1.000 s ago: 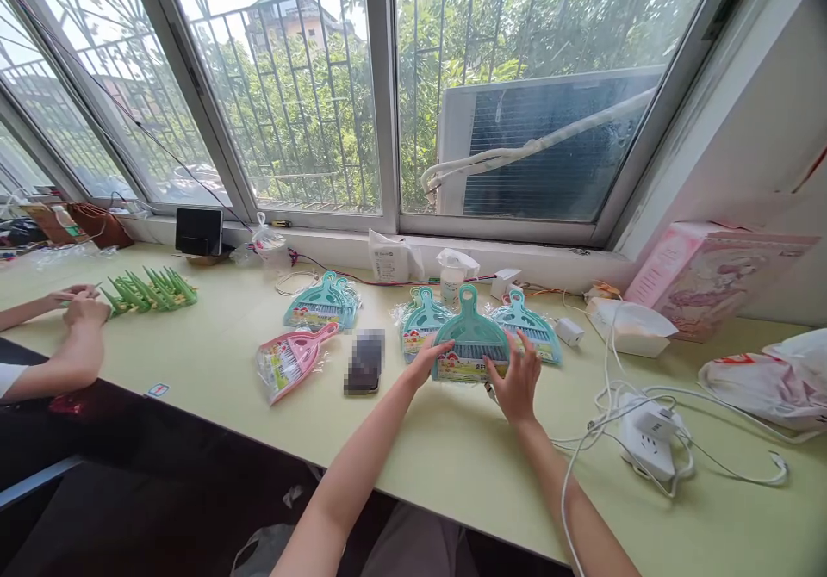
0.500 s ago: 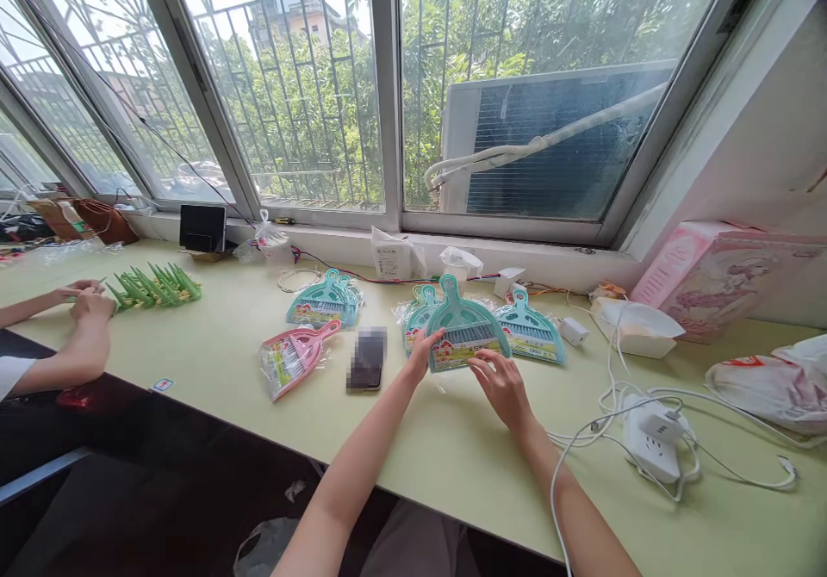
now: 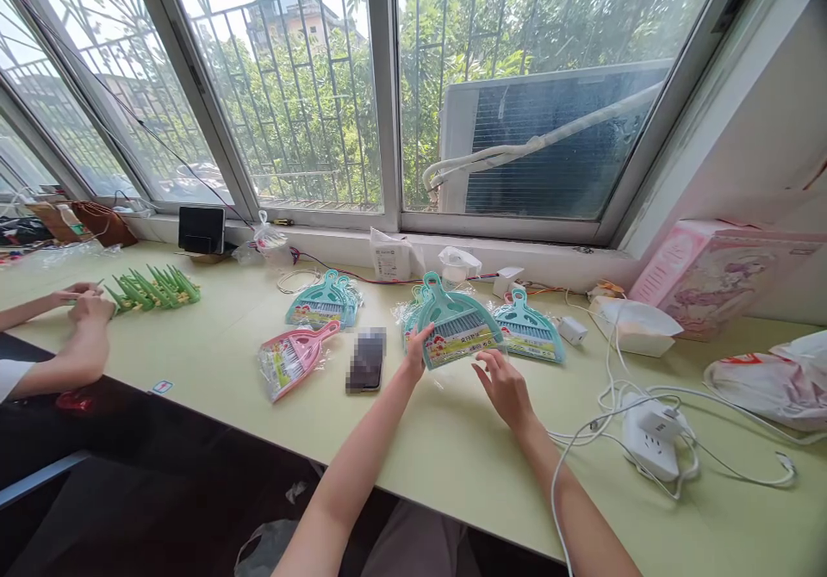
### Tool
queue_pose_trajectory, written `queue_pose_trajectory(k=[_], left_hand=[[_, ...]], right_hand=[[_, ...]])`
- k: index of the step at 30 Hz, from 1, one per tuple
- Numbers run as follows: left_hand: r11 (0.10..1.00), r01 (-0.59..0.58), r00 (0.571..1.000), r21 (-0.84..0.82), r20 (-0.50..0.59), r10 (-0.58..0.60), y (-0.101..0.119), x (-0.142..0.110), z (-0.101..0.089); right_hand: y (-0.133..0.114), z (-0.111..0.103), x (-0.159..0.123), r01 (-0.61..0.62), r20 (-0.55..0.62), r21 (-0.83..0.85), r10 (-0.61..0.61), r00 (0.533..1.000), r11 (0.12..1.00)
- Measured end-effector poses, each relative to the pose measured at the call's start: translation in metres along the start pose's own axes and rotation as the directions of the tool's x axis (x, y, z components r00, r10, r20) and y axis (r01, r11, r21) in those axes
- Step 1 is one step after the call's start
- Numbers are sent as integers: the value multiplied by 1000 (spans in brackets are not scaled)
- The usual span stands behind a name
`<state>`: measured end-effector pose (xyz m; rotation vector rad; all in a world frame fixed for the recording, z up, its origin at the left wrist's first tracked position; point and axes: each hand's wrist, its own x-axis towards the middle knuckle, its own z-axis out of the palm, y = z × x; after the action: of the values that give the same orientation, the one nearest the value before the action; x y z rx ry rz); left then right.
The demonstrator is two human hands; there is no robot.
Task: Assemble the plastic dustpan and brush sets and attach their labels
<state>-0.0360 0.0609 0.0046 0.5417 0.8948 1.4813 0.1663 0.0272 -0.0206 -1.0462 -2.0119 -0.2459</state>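
My left hand grips the left edge of a teal dustpan-and-brush set, which has a printed label and clear plastic wrap. The set is held up over the table, tilted, its handle pointing up. Just below its lower right edge is my right hand, fingers bent and a little apart; whether the fingertips touch the wrap is hard to make out. Behind the held set, more teal sets are partly hidden. Another teal set lies to the right.
To the left lie teal sets, a pink dustpan set and a phone. White cables and a power strip occupy the right side. At far left, another person's hands work beside green plant-like pieces.
The held dustpan set has shifted slightly left and tilted, its right side lower. My right fingers have come away from the front of its label to below its lower right edge.
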Motion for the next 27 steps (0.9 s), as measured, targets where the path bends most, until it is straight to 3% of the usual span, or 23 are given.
queue_pose_trajectory(k=[3,5,9,11,13,19,21,27], left_hand=[[999,10,1000,-43,11,-10,1,1,1],[999,5,999,-52,54,-3,-1,3,1],[999,46,990,-10,137,-44,-9,5,-3],[998,65,979,7,195,-65,-12,4,-3],[998,69,961,11,266,-70,-12,1,-1],[993,90,886,74,449,-114,-10,-6,2],[994,74,880,86,463,-105,-13,-4,1],[996,-3,978,89,208,-15,-24,14,-3]], right_hand=[[-2,1,3,-149,42,217,143,989,965],[-4,2,4,-313,81,408,307,948,858],[-1,5,7,-586,250,661,598,761,469],[4,6,9,-625,309,722,669,675,297],[8,6,10,-617,327,763,708,626,193],[15,6,10,-635,426,772,715,554,32],[14,5,10,-641,454,768,707,543,-1],[10,5,12,-595,396,803,718,573,32]])
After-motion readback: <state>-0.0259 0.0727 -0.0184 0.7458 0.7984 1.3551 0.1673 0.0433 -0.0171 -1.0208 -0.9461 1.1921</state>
